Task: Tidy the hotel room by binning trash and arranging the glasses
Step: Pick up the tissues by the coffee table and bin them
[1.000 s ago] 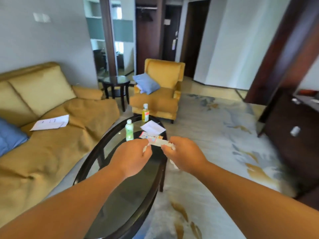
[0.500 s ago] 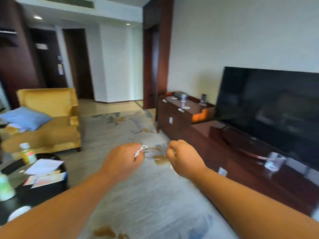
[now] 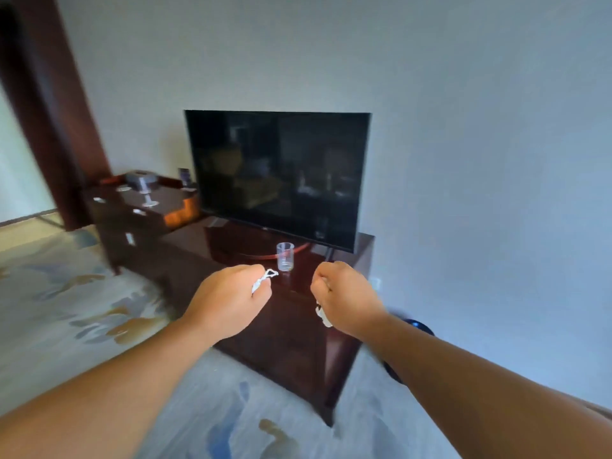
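Observation:
My left hand (image 3: 228, 299) is closed on a crumpled white scrap of paper (image 3: 265, 279) that sticks out past the fingers. My right hand (image 3: 344, 298) is a fist on another scrap of paper (image 3: 323, 316), which shows below the palm. Both hands hover in front of the dark wooden TV cabinet (image 3: 284, 329). A clear drinking glass (image 3: 285, 256) stands upright on the cabinet top, just beyond and between my hands. Further left, a stemmed glass (image 3: 149, 193) stands on the higher sideboard (image 3: 132, 223).
A black TV (image 3: 278, 177) stands on the cabinet against the grey wall. A dark round object (image 3: 414, 326), mostly hidden behind my right forearm, sits on the floor by the cabinet's right end. A metal box (image 3: 140, 178) rests on the sideboard. Patterned carpet (image 3: 66, 309) covers the floor.
The view has swung right from the sofa and coffee table to the TV cabinet. Both hands stay closed on the paper scraps picked up at the table.

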The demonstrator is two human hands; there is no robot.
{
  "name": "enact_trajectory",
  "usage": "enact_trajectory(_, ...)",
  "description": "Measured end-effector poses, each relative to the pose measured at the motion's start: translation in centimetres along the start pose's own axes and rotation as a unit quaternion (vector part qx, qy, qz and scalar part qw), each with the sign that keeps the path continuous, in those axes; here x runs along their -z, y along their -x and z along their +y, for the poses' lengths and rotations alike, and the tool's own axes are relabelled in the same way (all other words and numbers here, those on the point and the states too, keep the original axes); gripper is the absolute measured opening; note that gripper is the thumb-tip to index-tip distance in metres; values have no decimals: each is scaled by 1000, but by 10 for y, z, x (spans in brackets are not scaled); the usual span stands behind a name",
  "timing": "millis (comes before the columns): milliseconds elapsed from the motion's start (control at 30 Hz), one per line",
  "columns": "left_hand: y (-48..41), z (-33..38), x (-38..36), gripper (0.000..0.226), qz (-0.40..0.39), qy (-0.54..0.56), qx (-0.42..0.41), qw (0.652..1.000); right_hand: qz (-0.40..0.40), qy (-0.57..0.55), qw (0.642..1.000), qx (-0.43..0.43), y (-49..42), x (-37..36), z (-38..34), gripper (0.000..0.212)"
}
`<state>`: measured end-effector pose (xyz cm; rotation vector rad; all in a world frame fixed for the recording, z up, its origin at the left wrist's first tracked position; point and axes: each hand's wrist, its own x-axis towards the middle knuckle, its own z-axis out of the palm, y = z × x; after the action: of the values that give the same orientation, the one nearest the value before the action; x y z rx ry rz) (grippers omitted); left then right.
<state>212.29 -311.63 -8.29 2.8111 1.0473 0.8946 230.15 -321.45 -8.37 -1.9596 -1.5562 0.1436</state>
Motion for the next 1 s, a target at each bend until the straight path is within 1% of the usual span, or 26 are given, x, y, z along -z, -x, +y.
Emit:
enact_trajectory(100, -35, 42, -40, 39, -33, 18, -44, 998, 30, -9, 997, -72, 4, 24, 56, 16)
enact_trajectory(200, -71, 74, -83, 41, -60, 42, -77, 994, 52, -6, 991, -126, 3, 39, 106, 19)
enact_trajectory(300, -108, 95, -124, 41, -83, 77, -104, 988, 72, 10, 983, -167, -8, 45, 150, 19)
enact_trajectory(433, -160, 117, -173, 35, -126, 119, -152, 973, 93, 34, 967, -236, -31, 63, 198, 20)
enact_trajectory(533, -201, 131, -207, 34, -137, 134, -178, 965, 117, 49, 955, -267, -50, 76, 232, 21)
enact_trajectory(633, -239, 145, -237, 36, -145, 155, -185, 959, 118, 58, 949, -285, -71, 87, 266, 22)
enact_trajectory(733, -274, 162, -277, 33, -168, 166, -180, 955, 124, 57, 947, -292, -97, 92, 307, 22)
enact_trajectory(867, -320, 183, -352, 21, -199, 167, -157, 953, 99, 44, 952, -286, -139, 89, 385, 22)
enact_trajectory(1000, -369, 205, -433, 19, -252, 163, -101, 949, 75, 2, 957, -281, -189, 86, 478, 24)
